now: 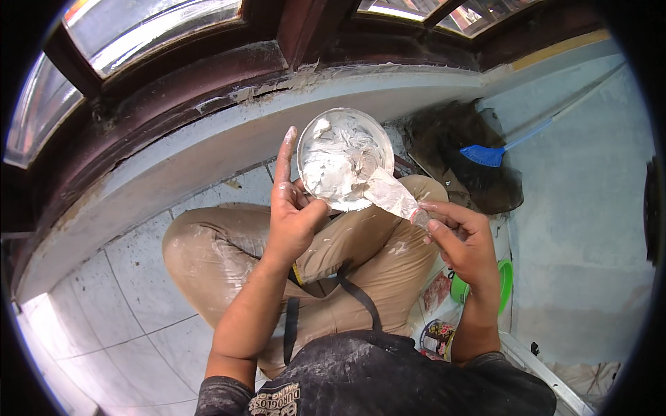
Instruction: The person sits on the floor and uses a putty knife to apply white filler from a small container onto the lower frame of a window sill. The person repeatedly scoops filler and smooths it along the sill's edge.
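My left hand (295, 218) supports a round tub (390, 142) from its near left side, thumb against the rim and the index finger stretched up beside it, smeared white. Thick white putty (333, 170) lies in the tub in uneven lumps. Between the thumb and fingers of my right hand (461, 236) is the handle of a putty knife (393, 195). Its blade is coated in white and reaches over the tub's near right rim, its tip at the putty. Both hands are above my crossed legs.
A wooden window frame (229, 83) with chipped lower edge runs above a pale ledge (173, 145). On the right, a blue fly swatter-like tool (483, 155) leans by a dark sheet (451, 139). A green container (506, 284) and a patterned can (437, 336) stand near my right arm.
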### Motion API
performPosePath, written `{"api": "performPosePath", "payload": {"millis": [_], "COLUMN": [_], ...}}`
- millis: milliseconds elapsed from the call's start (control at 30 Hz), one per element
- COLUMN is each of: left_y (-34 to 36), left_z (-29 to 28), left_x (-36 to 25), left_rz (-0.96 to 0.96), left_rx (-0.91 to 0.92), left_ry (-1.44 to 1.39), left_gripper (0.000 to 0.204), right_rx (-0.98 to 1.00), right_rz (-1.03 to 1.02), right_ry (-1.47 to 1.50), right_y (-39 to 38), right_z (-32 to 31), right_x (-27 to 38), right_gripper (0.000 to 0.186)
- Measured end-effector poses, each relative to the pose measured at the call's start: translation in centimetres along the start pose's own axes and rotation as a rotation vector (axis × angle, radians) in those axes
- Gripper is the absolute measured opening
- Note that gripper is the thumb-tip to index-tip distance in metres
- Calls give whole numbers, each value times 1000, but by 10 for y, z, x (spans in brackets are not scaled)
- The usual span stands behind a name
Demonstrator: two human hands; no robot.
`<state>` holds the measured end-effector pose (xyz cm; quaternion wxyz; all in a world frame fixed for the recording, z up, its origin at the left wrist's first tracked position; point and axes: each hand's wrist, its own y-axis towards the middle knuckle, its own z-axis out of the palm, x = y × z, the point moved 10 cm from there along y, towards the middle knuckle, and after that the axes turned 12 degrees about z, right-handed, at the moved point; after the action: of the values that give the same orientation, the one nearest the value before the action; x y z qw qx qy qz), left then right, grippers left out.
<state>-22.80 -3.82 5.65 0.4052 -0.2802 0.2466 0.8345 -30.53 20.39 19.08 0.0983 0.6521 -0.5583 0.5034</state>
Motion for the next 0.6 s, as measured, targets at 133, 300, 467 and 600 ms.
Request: {"api": "performPosePath", "payload": {"millis": [133, 300, 467, 600], "left_y": [2, -1, -1, 1], "left_z": [12, 16, 12, 4], "left_x": [-1, -4, -5, 0], "left_rz": [33, 53, 93, 91], "left_rx": [56, 80, 62, -9], "left_ry": [-15, 85, 235, 151], "left_gripper": [110, 109, 110, 109], "right_rx": [13, 11, 265, 320], "right_rz": [10, 79, 393, 407], "right_ry": [153, 403, 819, 890], "right_y": [9, 21, 29, 33], "right_z": [23, 49, 71, 71], "right_x": [-15, -35, -69, -71], "right_gripper": [35, 37, 38, 38]}}
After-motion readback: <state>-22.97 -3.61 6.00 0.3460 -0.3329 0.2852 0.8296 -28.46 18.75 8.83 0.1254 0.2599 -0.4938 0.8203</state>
